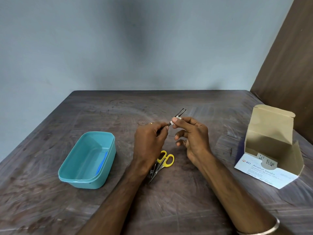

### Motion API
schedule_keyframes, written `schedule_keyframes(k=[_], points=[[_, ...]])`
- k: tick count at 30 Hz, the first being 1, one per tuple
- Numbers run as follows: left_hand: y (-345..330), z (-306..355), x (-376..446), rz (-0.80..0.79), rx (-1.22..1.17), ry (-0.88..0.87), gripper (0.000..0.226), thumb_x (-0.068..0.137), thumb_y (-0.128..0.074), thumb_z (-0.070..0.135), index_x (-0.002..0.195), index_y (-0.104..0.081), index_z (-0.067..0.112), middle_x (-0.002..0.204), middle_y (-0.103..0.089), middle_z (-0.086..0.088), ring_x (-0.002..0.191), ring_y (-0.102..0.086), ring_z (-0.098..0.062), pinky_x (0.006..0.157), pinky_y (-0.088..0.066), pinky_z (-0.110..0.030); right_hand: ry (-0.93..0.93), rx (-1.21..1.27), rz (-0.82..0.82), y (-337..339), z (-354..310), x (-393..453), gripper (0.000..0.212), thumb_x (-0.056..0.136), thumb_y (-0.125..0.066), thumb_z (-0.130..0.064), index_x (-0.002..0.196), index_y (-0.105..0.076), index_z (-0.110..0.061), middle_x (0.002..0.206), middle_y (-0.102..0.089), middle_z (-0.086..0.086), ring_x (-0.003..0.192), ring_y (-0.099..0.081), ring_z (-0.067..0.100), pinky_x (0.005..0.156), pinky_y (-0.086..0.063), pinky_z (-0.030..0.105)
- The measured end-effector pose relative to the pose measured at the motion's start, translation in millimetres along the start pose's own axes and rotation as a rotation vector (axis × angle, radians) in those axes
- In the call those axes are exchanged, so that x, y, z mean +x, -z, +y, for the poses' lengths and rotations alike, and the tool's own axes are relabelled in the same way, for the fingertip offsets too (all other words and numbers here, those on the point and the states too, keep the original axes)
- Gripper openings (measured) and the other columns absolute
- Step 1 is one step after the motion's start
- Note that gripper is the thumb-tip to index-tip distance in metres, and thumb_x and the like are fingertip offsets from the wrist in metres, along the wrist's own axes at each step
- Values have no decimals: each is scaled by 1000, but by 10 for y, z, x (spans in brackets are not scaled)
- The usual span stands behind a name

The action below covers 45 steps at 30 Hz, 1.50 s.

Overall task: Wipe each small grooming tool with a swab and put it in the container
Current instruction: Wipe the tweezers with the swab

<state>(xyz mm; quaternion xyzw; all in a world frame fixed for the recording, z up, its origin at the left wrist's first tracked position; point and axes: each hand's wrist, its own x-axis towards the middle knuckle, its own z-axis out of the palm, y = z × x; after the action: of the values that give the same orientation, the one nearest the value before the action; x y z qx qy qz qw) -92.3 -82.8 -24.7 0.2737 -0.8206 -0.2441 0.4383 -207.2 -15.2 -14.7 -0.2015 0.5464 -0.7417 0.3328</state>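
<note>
the left hand [149, 139] pinches the lower end of the tweezers [179, 113] above the tabletop [118, 109]. the right hand [191, 136] pinches a white swab [176, 119] around the tweezers' middle, its other fingers loosely curled. the teal container [88, 160] sits to the left, a blue item inside. yellow-handled scissors [165, 161] lie below the hands, an open alcohol swabs box [269, 150] at right.

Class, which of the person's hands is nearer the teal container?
Left. The left hand is just right of the container; the right hand is farther right, beyond the left one.
</note>
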Motion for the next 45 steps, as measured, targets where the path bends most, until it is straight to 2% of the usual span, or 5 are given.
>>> schedule_keyframes(k=[6, 17, 29, 40, 45], points=[[-6, -10, 0, -12, -34, 32, 16, 93, -64, 10, 104, -75, 9, 75, -73, -3, 63, -68, -15, 61, -58, -43, -5, 62, 25, 43, -52, 31, 5, 82, -78, -16, 81, -73, -13, 67, -65, 3, 46, -49, 16, 42, -39, 25], [8, 10, -16, -24, -154, 108, 14, 93, -64, 12, 100, -76, 12, 71, -73, 2, 62, -68, -7, 63, -60, -35, -19, 99, 13, 125, -113, 65, 10, 83, -76, -21, 88, -73, -13, 70, -66, 1, 48, -50, 13, 44, -41, 26], [34, 17, -18, 26, -158, 126, 14, 94, -64, 15, 102, -76, 15, 73, -72, 4, 63, -69, -6, 63, -61, -36, 38, -28, -49, 103, -58, 61, 8, 80, -80, -21, 80, -75, -15, 71, -67, 4, 45, -52, 15, 44, -43, 26], [38, -5, 1, 32, -122, 108, 14, 94, -64, 15, 101, -76, 15, 73, -73, 4, 64, -68, -4, 62, -60, -33, 40, -118, -80, 92, -17, 56, 18, 81, -81, -21, 86, -73, -5, 71, -69, 6, 47, -53, 18, 44, -44, 26], [28, -22, 0, 20, -119, 81, 16, 95, -63, 18, 104, -76, 17, 75, -74, 5, 64, -68, -4, 61, -60, -34, 50, -171, -117, 62, 31, 33, 18, 82, -80, -20, 81, -71, -4, 72, -70, 8, 46, -53, 19, 43, -44, 26]])
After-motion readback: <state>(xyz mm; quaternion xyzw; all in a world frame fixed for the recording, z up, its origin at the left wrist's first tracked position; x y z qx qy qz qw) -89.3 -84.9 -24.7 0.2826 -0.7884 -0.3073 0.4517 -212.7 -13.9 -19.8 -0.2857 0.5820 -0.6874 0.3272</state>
